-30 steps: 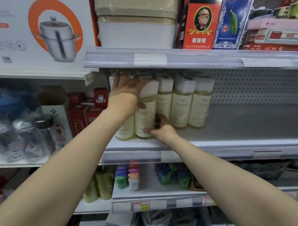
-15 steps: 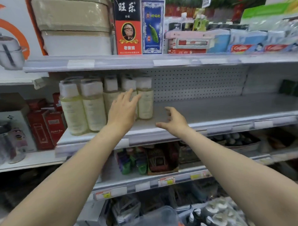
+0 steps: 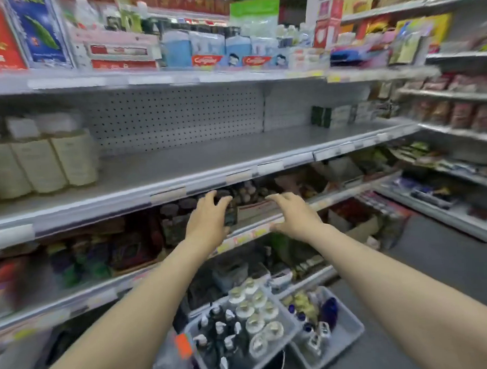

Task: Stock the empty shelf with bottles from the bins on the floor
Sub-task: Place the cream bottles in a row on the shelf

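My left hand (image 3: pixel 207 219) and right hand (image 3: pixel 291 213) hang empty, fingers loosely spread, free for the next pick. Bottles (image 3: pixel 252 309) stand in the bins (image 3: pixel 346 336) at six o'clock; the shelf (image 3: pixel 207 155) at twelve is mostly bare, stocked only at nine.

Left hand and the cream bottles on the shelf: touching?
Apart. Head view shows the left hand below the front edge of the shelf, well right of the cream bottles.
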The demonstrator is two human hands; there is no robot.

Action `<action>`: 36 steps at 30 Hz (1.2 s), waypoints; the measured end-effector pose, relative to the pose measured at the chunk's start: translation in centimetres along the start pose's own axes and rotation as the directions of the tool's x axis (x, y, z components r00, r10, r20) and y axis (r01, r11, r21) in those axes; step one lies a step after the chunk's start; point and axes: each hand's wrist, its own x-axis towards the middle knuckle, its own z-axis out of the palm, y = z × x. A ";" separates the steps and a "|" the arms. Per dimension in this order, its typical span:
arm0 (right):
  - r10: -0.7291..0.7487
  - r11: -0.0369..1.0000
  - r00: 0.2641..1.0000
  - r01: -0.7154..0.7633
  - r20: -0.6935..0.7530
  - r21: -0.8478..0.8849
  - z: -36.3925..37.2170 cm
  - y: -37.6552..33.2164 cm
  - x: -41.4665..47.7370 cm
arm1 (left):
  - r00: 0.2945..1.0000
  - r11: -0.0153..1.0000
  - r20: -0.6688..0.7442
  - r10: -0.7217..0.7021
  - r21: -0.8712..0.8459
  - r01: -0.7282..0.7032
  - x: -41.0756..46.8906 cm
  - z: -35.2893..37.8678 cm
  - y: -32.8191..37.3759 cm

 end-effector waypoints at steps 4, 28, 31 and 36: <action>0.052 0.998 0.999 -0.052 0.014 -0.033 0.0 7.6 -3.2 | 0.995 0.998 0.091 0.040 -0.054 -0.035 0.5 4.1 7.2; 0.356 0.909 0.858 -0.410 0.371 0.074 15.6 41.5 5.1 | 0.827 0.986 0.553 0.101 -0.169 -0.007 16.8 35.1 24.5; 0.353 0.892 0.833 -0.437 0.427 0.115 20.3 44.6 4.7 | 0.775 0.984 0.630 0.055 -0.168 0.067 16.7 39.5 24.8; 0.314 0.894 0.786 -0.434 0.533 0.114 28.9 48.7 2.1 | 0.706 0.964 0.708 0.000 -0.188 0.188 13.5 47.7 24.9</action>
